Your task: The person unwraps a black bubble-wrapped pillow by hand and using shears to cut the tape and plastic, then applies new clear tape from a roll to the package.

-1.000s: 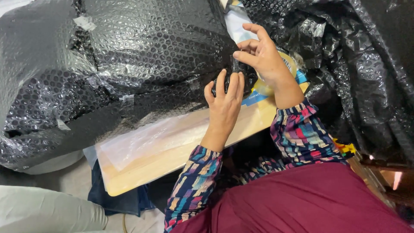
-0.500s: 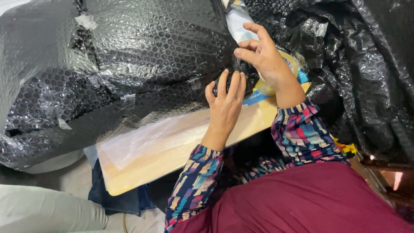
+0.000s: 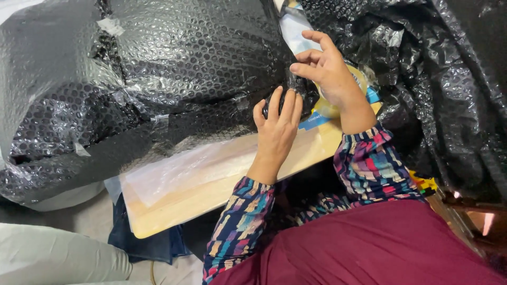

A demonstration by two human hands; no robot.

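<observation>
Staying on bubble wrap (image 3: 174, 68): both hands (image 3: 277, 124)

You have one large package wrapped in black bubble wrap (image 3: 174, 79) filling the upper left and centre of the view, bulging and creased, with small strips of clear tape on its surface. A second mass of black bubble wrap (image 3: 438, 95) lies at the right, loose and crumpled. Between the two, a pale blue-white glossy strip (image 3: 293, 29) runs up to the top edge. A long flat light wooden piece under thin clear plastic film (image 3: 195, 177) lies slantwise beneath the large package. It bears a blue and white label (image 3: 317, 117) near its right end, partly covered by your hands; its full shape cannot be told.
</observation>
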